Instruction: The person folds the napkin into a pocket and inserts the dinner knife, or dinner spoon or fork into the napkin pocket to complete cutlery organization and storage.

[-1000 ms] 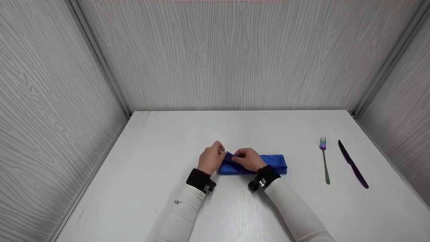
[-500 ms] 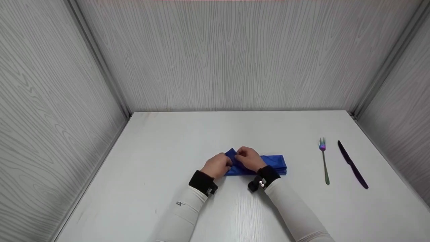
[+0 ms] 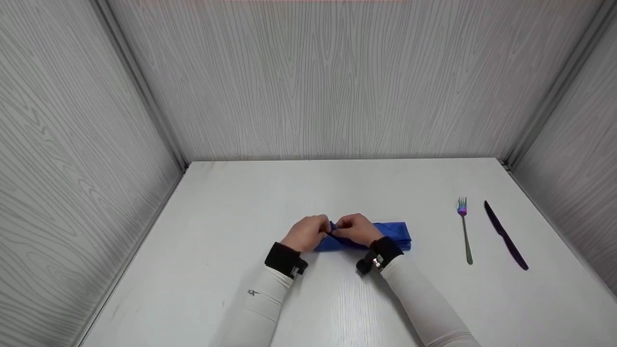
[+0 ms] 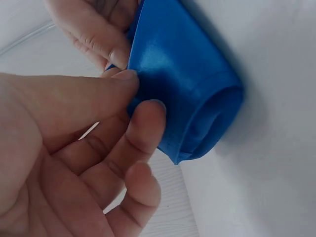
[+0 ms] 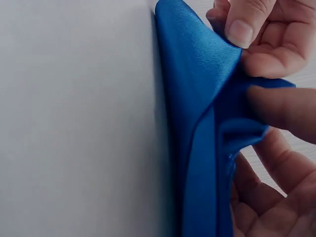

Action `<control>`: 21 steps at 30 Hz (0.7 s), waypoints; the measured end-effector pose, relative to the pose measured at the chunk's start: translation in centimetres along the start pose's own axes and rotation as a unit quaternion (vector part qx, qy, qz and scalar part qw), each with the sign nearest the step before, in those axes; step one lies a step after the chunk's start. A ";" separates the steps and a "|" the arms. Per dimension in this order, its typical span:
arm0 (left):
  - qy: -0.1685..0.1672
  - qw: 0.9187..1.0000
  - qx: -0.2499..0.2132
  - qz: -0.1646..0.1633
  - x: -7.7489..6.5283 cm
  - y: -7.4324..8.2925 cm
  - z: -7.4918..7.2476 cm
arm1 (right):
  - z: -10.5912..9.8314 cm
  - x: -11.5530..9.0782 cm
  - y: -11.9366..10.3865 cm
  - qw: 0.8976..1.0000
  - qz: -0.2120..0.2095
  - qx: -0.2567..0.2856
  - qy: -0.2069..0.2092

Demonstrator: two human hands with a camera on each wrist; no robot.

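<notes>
Soft light is filling the head view, glare is paling the blue cloth [image 4: 155,59], and the dimmer right wrist view is perhaps blurring slightly.

In my head view, the left grip [image 3: 306,233] and right grip [image 3: 357,229] hide part of the cloth [image 3: 393,232]. I lose both sleeves [image 3: 260,308] at the bottom edge.

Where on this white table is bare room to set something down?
Widest: the white table between the left hand and grey wood-grained side wall. Also the strip before the grey back wall. Crowded: the centre, where that hand and the right hand hold the folded shiny blue cloth, and the right, with rainbow-tinted fork and dark purple knife.
</notes>
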State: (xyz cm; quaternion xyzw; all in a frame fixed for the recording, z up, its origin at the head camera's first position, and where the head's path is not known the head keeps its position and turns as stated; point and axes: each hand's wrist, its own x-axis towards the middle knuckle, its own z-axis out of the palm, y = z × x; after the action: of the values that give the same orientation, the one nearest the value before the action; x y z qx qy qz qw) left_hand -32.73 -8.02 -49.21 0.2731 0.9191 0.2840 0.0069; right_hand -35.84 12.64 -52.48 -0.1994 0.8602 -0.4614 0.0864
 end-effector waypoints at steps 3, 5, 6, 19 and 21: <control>0.008 1.000 -0.017 0.011 0.0 -0.2 -0.1 | 0.0 -0.1 -0.2 1.000 -0.007 -0.009 -0.019; 0.008 1.000 -0.023 0.015 0.0 -0.4 0.0 | 0.1 -0.1 -0.3 0.999 -0.017 -0.022 -0.031; 0.006 1.000 -0.025 0.014 0.0 -0.4 0.0 | 0.1 -0.1 -0.4 0.999 -0.021 -0.033 -0.036; 0.020 0.999 -0.037 0.011 0.3 -0.6 0.1 | -0.1 0.0 -0.5 0.988 -0.075 -0.101 -0.085; 0.024 0.999 -0.042 0.021 0.3 -0.7 0.2 | 0.0 0.0 -0.6 0.984 -0.088 -0.116 -0.100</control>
State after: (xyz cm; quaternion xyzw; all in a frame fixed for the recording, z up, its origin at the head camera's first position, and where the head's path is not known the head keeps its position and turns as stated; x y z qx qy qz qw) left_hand -33.32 -8.22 -49.65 0.2853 0.9000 0.3293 -0.0096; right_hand -35.69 12.40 -51.99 -0.3281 0.8741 -0.3416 0.1075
